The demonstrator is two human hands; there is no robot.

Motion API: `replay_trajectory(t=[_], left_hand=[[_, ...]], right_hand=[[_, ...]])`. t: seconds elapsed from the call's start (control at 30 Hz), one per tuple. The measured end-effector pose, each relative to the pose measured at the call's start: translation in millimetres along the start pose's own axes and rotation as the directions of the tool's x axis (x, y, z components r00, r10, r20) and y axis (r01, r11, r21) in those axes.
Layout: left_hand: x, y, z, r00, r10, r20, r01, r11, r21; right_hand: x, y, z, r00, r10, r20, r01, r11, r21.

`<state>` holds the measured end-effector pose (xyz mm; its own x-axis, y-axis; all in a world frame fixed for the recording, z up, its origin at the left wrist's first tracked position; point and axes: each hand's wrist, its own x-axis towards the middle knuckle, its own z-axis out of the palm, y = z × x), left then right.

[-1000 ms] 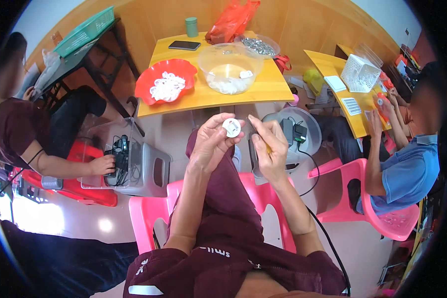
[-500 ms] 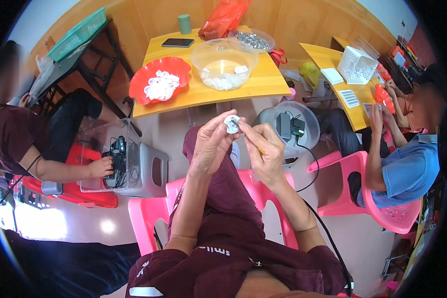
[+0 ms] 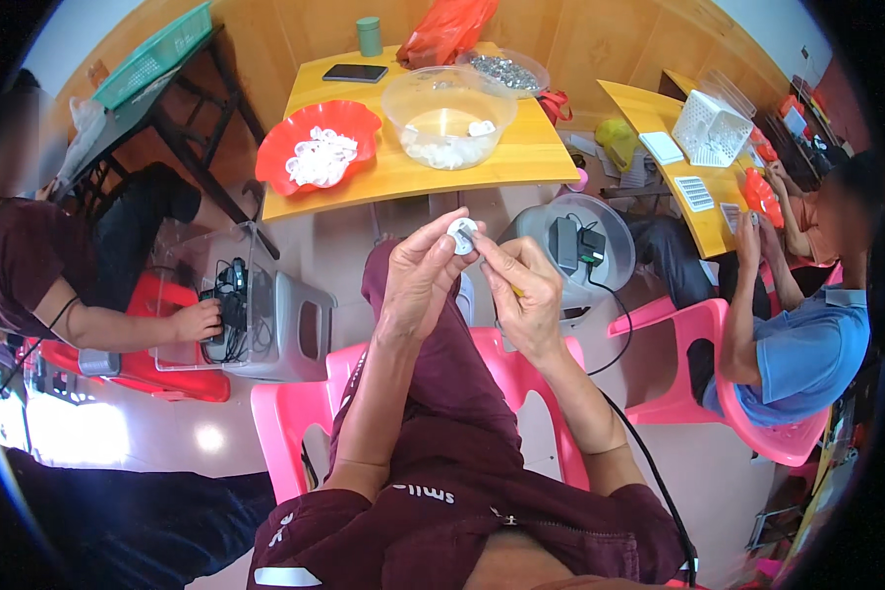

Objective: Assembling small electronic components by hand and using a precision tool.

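My left hand [image 3: 423, 275] pinches a small round white plastic part [image 3: 459, 245] by its edge above my lap. A small grey metal piece [image 3: 469, 233] lies against the part's face, with the fingertips of my right hand [image 3: 526, 295] pressed to it. Something yellow shows between my right fingers, too small to name. Beyond my hands, on the yellow table [image 3: 521, 169], a red wavy-edged bowl [image 3: 273, 157] holds white ring-like parts [image 3: 323, 157]. Right of it is a clear plastic bowl [image 3: 398, 113] with white pieces [image 3: 452, 150] at its bottom.
Farther back are a bowl of shiny metal pieces [image 3: 506, 72], a red plastic bag [image 3: 447, 34], a phone [image 3: 356, 73] and a green canister [image 3: 369, 36]. A clear tub [image 3: 621, 251] with black adapters stands beyond my right hand. Other people sit left and right.
The view has shifted slightly. My hands keep the same hold on the white part, and the metal piece sits at a slightly different angle against it.
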<state>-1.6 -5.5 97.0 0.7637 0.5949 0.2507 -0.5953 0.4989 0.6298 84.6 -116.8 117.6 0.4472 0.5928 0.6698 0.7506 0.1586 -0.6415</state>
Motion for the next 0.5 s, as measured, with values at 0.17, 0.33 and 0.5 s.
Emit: replay_trajectory(t=[0.17,0.33,0.5], left_hand=[[0.6,-2.9,-7.0,1.0,0.008,0.006,-0.008,1.0,-0.008],[0.8,-3.9,-10.5,1.0,-0.008,-0.02,0.008,1.0,-0.03],[3.0,-9.2,-13.7,0.997,-0.012,-0.075,0.016,0.999,0.042]], right_hand=[[-1.6,5.5,3.0,0.999,0.013,0.036,-0.013,1.0,0.012],[-1.8,12.4,6.3,0.998,-0.034,0.058,0.028,0.994,0.101],[-4.1,10.3,4.0,0.992,-0.066,0.111,0.083,0.985,-0.149]])
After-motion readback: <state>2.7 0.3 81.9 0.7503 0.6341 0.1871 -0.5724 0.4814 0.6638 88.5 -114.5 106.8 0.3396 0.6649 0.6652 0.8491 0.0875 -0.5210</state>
